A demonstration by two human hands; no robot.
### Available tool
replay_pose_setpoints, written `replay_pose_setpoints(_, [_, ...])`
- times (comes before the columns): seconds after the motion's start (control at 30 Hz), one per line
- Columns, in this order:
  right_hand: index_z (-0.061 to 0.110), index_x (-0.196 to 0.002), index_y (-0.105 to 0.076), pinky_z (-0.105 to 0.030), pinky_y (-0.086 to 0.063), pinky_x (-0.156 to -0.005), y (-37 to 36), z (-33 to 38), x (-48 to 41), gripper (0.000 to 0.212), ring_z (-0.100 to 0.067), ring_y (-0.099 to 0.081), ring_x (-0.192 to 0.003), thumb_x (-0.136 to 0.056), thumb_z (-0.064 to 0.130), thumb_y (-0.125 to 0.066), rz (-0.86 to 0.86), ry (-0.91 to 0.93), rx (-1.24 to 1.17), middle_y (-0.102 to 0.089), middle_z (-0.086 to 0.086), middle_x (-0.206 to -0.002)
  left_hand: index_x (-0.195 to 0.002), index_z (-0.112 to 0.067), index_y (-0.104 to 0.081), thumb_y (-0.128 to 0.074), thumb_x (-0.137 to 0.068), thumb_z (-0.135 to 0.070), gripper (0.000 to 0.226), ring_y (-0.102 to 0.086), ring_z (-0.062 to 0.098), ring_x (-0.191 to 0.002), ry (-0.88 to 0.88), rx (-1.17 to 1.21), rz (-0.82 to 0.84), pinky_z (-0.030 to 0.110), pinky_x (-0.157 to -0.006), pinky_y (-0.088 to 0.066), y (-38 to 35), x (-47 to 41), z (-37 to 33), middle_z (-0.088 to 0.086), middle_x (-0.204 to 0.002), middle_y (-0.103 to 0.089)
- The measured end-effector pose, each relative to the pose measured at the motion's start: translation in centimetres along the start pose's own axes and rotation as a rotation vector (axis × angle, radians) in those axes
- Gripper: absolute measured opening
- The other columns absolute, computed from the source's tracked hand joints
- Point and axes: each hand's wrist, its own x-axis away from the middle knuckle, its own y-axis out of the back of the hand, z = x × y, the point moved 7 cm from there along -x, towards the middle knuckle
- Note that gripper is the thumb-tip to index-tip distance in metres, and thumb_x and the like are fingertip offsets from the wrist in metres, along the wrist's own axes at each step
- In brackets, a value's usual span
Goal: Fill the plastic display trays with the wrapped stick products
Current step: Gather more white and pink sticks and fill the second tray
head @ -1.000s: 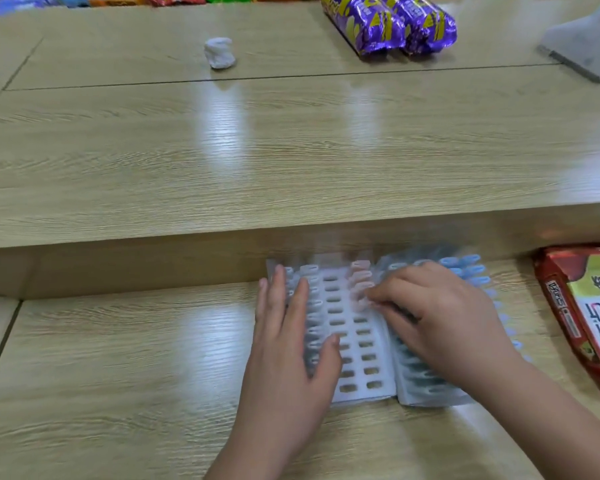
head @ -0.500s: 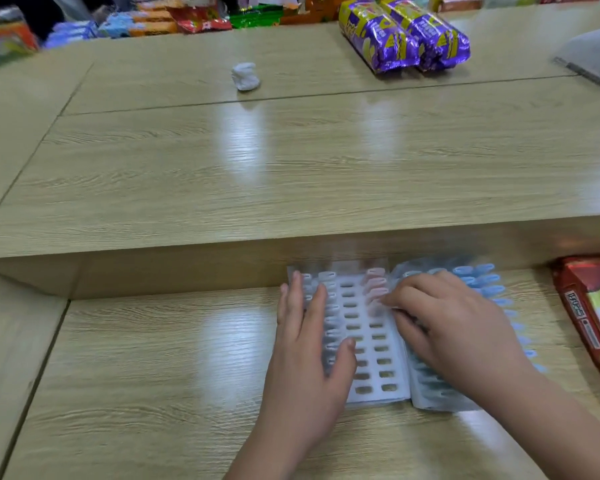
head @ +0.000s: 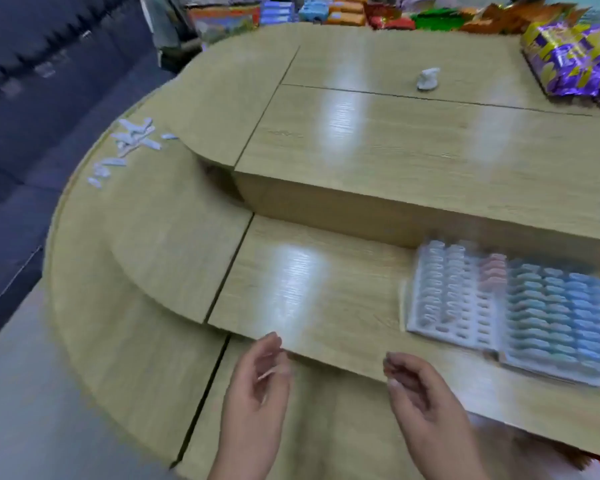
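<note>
Two plastic display trays lie side by side on the lower wooden counter at the right. The left tray (head: 452,299) holds white sticks in two rows, a few pink ones, and has bare slots. The right tray (head: 561,317) is packed with blue wrapped sticks. Loose white wrapped sticks (head: 129,147) are scattered on the counter's curved far-left end. My left hand (head: 257,389) and my right hand (head: 420,393) hover near the counter's front edge, fingers loosely curled, holding nothing, apart from the trays. The view is blurred.
A raised wooden shelf (head: 395,150) runs behind the trays. On it sit a crumpled white wad (head: 428,77) and purple snack packs (head: 579,60). Colourful snack packets (head: 378,12) line the far edge. Dark seating (head: 32,98) lies to the left.
Both hands have lifted off the trays and pulled back toward me. The view has swung left, bringing the counter's curved end and the loose white sticks into sight.
</note>
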Motion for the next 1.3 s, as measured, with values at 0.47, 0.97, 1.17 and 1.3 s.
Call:
replay_pose_setpoints(0.47, [0.028, -0.109, -0.064, -0.003, -0.045, -0.081, -34.9, 7.1, 11.1, 0.031, 0.007, -0.063, -0.102, -0.091, 0.003, -0.065, 0.315, 0.027, 0.188, -0.069, 0.008, -0.114, -0.122, -0.027, -0.056, -0.063, -0.088, 0.011, 0.052, -0.064, 0.003, -0.105, 0.128, -0.056, -0.176, 0.011, -0.086, -0.047, 40.7, 3.1, 4.1, -0.001, -0.124, -0.065])
replay_pose_setpoints(0.97, [0.029, -0.111, -0.064, -0.005, -0.046, -0.084, -61.3, 11.1, 5.9, 0.034, 0.003, -0.064, -0.105, -0.089, 0.003, -0.067, 0.294, 0.039, 0.153, -0.067, 0.01, -0.116, -0.117, -0.033, -0.058, -0.069, -0.088, 0.002, 0.047, -0.061, 0.002, -0.108, 0.127, -0.186, -0.206, 0.026, -0.097, -0.048, 62.5, -16.4, 3.2, -0.007, -0.116, -0.064])
replay_pose_setpoints(1.17, [0.029, -0.11, -0.064, -0.003, -0.044, -0.083, -70.4, 13.9, -1.6, 0.034, 0.006, -0.062, -0.105, -0.089, 0.004, -0.067, 0.208, -0.02, 0.148, -0.066, 0.01, -0.117, -0.117, -0.032, -0.058, -0.067, -0.088, 0.002, 0.046, -0.061, -0.001, -0.108, 0.137, -0.217, -0.092, 0.027, -0.099, -0.048, 66.2, -30.6, 0.1, -0.007, -0.116, -0.065])
replay_pose_setpoints(1.3, [0.031, -0.112, -0.063, -0.003, -0.043, -0.084, -74.4, 17.5, -6.1, 0.033, 0.007, -0.059, -0.108, -0.09, 0.007, -0.067, 0.148, -0.017, 0.16, -0.064, 0.017, -0.119, -0.124, -0.036, -0.056, -0.067, -0.091, -0.008, 0.044, -0.057, -0.002, -0.115, 0.117, -0.278, 0.05, 0.023, -0.101, -0.046, 67.4, -38.8, -3.0, -0.013, -0.122, -0.062])
